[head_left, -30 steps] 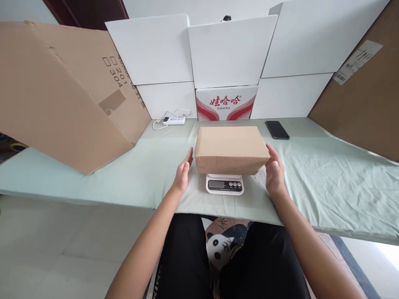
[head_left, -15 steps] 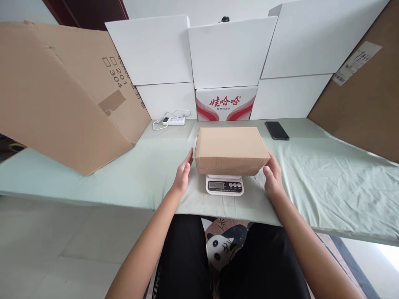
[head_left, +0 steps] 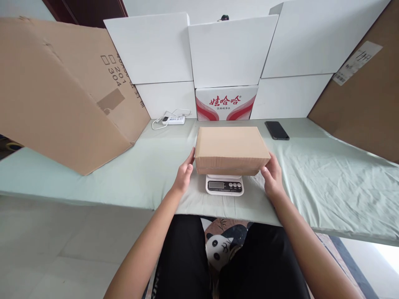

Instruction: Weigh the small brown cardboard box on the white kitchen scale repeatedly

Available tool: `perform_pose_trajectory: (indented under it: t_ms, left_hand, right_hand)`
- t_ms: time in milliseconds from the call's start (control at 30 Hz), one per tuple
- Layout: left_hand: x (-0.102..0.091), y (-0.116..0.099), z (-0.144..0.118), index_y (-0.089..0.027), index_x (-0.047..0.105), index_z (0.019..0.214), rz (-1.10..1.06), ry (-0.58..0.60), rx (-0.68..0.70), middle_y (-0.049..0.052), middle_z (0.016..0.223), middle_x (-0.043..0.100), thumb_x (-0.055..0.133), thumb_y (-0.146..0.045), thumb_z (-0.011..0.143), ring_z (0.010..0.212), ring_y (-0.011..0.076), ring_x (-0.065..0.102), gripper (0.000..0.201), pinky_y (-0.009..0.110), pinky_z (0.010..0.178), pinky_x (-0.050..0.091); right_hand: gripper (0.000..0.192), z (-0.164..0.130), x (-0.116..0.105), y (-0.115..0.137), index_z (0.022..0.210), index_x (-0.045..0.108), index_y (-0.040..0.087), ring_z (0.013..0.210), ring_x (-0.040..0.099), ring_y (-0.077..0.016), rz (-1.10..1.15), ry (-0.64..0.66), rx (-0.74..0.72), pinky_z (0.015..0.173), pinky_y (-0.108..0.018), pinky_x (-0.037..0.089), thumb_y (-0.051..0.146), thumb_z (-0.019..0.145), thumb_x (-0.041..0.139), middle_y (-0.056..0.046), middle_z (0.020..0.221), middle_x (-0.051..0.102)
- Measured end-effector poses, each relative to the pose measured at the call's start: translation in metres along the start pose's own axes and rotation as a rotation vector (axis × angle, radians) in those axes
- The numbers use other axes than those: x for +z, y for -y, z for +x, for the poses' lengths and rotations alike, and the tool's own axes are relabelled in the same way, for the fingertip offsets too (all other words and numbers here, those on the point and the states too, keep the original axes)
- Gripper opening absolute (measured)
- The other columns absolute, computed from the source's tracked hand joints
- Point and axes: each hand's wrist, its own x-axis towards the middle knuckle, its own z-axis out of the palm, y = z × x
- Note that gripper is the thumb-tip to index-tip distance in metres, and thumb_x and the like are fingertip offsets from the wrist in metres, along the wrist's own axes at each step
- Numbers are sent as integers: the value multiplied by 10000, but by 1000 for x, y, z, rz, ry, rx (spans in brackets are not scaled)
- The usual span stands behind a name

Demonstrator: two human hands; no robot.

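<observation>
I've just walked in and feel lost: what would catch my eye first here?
Probably the brown cardboard box atop a small white scale at the centre, with a person's hands at its left and right sides. Next, the bold red lettering on the white carton directly behind it.

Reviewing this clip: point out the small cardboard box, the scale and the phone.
Small cardboard box (head_left: 231,143), head view: its top face.
Scale (head_left: 225,186), head view: its front control panel.
Phone (head_left: 277,130), head view: its dark screen.
</observation>
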Motion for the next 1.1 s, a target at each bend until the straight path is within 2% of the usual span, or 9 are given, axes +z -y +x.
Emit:
perform_pose_trajectory:
  t_ms: [300, 567, 667, 767, 867, 1000, 1100]
  left_hand:
    - [1, 0, 2, -282, 437, 1741, 31, 55, 35, 63, 1857, 381, 504, -805, 1029, 1756, 351, 301, 886, 500, 1462, 237]
    - [9, -13, 4, -279, 563, 1662, 46, 114, 84, 92, 1716, 602, 497, -772, 1048, 1734, 378, 353, 790, 539, 1452, 269]
    - [13, -17, 2, -280, 581, 1646, 36, 130, 71, 99, 1695, 624, 504, -761, 1051, 1736, 380, 347, 768, 554, 1453, 260]
    - [15, -25, 5, -278, 560, 1660, 24, 142, 71, 104, 1689, 630, 517, -751, 1052, 1728, 380, 366, 771, 551, 1440, 296]
    - [16, -37, 22, -269, 558, 1658, 30, 114, 94, 97, 1695, 625, 516, -769, 1046, 1728, 370, 366, 792, 513, 1434, 313]
    - [23, -42, 67, -281, 565, 1644, -35, 15, 88, 50, 1751, 566, 441, -807, 1053, 1743, 344, 338, 801, 479, 1425, 325]
    - [34, -24, 98, -279, 572, 1627, -113, -36, 55, 46, 1775, 534, 434, -811, 1049, 1728, 341, 373, 798, 476, 1407, 357]
  right_hand:
    - [687, 0, 0, 2, 1536, 634, 356, 1349, 688, -410, 3, 9, -8, 1138, -623, 579, 735, 966, 673, -105, 1494, 724]
    - [762, -1, 4, 14, 1621, 586, 352, 1547, 590, -439, 45, 19, -6, 1261, -657, 526, 743, 972, 667, -93, 1689, 625]
    - [766, -5, 9, 22, 1645, 556, 355, 1639, 491, -437, 29, 38, 33, 1355, -674, 425, 753, 994, 626, -86, 1732, 578]
    - [875, -3, 12, 30, 1736, 389, 383, 1735, 334, -420, 40, 36, 48, 1441, -678, 259, 757, 985, 634, -62, 1807, 465]
    - [949, 15, 15, 37, 1774, 251, 410, 1754, 284, -415, 64, 17, 2, 1443, -687, 247, 751, 979, 642, -48, 1842, 382]
    - [880, 64, 26, 34, 1724, 323, 430, 1711, 343, -428, 28, -63, -109, 1428, -732, 234, 760, 968, 632, -47, 1813, 393]
    - [859, 94, 40, 16, 1664, 402, 371, 1670, 385, -423, 31, -120, -127, 1432, -728, 203, 770, 940, 635, -87, 1740, 462]
